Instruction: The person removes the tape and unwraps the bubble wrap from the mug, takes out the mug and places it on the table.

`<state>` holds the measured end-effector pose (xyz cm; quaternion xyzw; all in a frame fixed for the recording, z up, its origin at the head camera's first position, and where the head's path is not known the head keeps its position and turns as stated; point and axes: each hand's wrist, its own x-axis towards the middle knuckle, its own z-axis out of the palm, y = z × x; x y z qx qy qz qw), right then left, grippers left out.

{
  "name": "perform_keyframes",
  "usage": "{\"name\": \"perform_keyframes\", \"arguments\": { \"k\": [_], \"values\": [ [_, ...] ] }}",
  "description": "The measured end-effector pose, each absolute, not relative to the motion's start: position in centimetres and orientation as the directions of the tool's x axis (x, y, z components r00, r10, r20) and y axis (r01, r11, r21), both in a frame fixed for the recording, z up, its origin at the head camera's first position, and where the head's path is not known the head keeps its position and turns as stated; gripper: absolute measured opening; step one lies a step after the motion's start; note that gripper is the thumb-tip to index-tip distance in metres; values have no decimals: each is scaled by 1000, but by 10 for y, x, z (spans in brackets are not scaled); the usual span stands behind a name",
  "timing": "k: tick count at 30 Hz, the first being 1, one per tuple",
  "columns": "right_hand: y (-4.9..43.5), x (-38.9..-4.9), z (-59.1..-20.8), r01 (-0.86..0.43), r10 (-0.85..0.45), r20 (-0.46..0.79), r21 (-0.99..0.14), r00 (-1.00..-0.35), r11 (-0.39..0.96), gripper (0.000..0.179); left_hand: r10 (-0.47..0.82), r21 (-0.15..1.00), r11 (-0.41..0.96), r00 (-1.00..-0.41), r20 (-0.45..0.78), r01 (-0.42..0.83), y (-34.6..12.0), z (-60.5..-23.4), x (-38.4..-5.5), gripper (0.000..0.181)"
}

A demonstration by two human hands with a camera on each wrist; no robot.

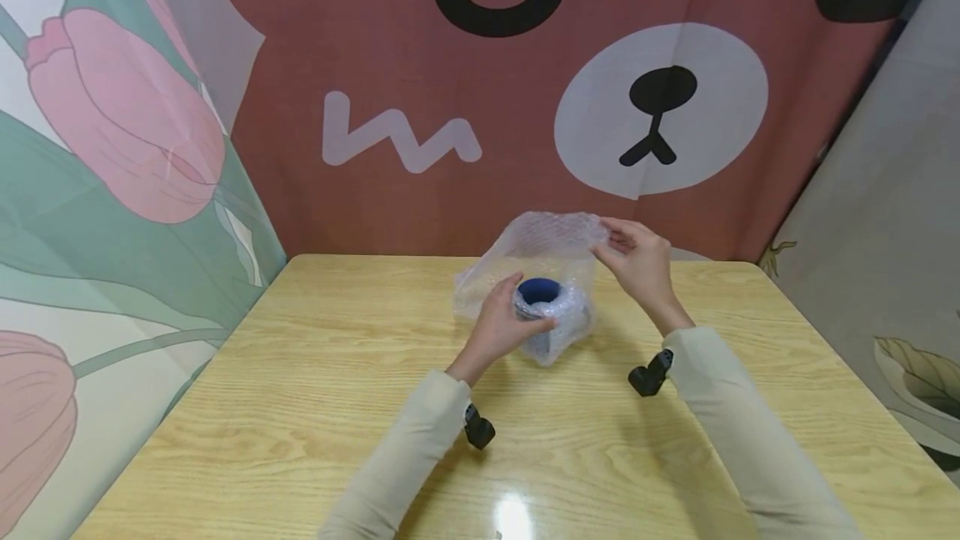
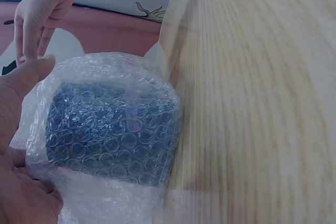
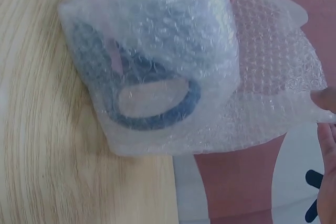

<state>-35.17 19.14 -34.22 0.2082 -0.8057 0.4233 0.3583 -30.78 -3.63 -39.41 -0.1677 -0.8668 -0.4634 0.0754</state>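
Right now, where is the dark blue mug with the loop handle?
In the head view, the mug is right of centre, inside translucent bubble wrap, gripped by the left hand.

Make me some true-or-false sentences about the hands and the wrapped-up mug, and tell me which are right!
1. The left hand holds the mug wrapped in bubble wrap. True.
2. The inside of the mug is yellow. False: it is dark blue.
3. The mug's handle shows through the bubble wrap. True.
4. The table looks like pale wood. True.
5. The right hand lies flat on the table. False: it is raised, pinching the bubble wrap.
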Motion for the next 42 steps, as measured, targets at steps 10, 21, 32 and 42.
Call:
{"name": "perform_keyframes", "arguments": {
  "k": [10, 21, 32, 42],
  "values": [
    [199, -354, -346, -526, -51, 629, -600, -776, 602, 61, 216, 769, 548, -943, 252, 331, -31, -397, -309, 98],
    [205, -358, -355, -522, -71, 589, -646, -805, 557, 65, 216, 754, 576, -949, 231, 314, -27, -398, -312, 100],
    [203, -359, -359, -517, -17, 600, -674, -800, 528, 58, 194, 746, 583, -946, 258, 323, -28, -401, -316, 94],
    [204, -358, -360, -510, -2, 598, -681, -801, 525, 60, 236, 726, 597, -940, 247, 341, -31, -397, -312, 90]
  ]
}}
